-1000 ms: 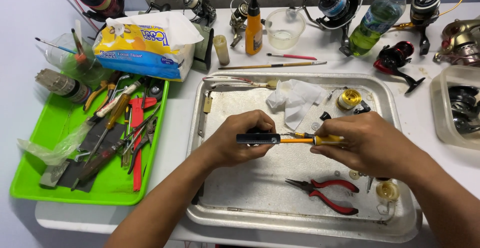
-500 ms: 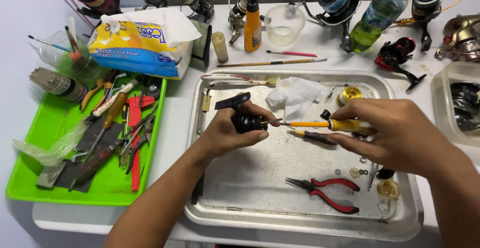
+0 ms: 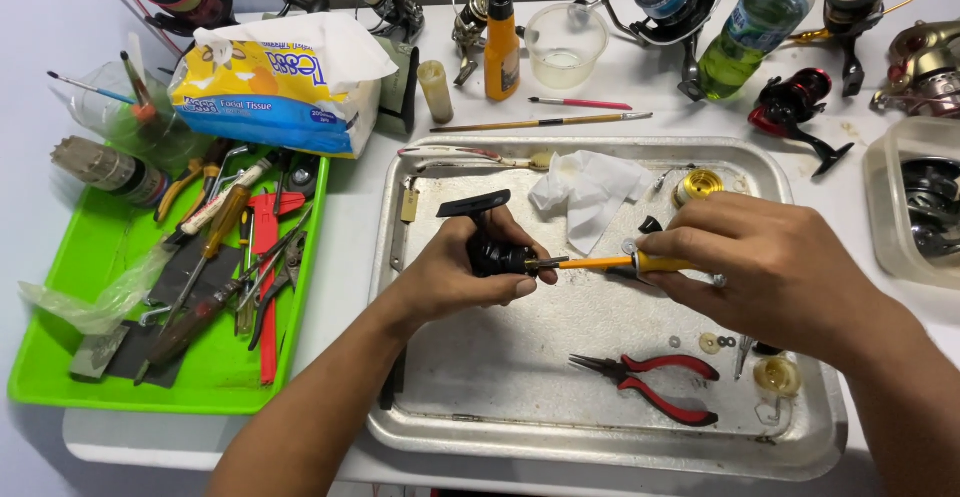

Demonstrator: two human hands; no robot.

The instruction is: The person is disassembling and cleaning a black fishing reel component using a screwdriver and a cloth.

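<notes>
Since half a second ago the black reel part [image 3: 490,247] has turned little; its flat handle end now points toward the upper left of the frame, and the screwdriver [image 3: 610,263] lies nearly level rather than tilted. Both hands remain over the middle of the metal tray [image 3: 800,437].

Left hand [image 3: 455,277]: closed around the black reel part, thumb under it, holding it just above the tray floor at frame centre.

Right hand [image 3: 770,257]: closed on the yellow handle of the screwdriver, right of centre. The screwdriver tip meets the right side of the reel part.

On the tray: crumpled white tissue [image 3: 590,192] above the hands, a gold spool [image 3: 697,185] to its right, red-handled pliers [image 3: 655,382] in the lower middle, small washers [image 3: 708,342] near the right wrist.

Left of frame: green tray [image 3: 60,377] full of hand tools. Upper left: tissue pack [image 3: 265,82]. Along the top of the worktop [image 3: 350,227]: an orange bottle [image 3: 501,42], a clear cup [image 3: 565,47], a green bottle [image 3: 750,27].
</notes>
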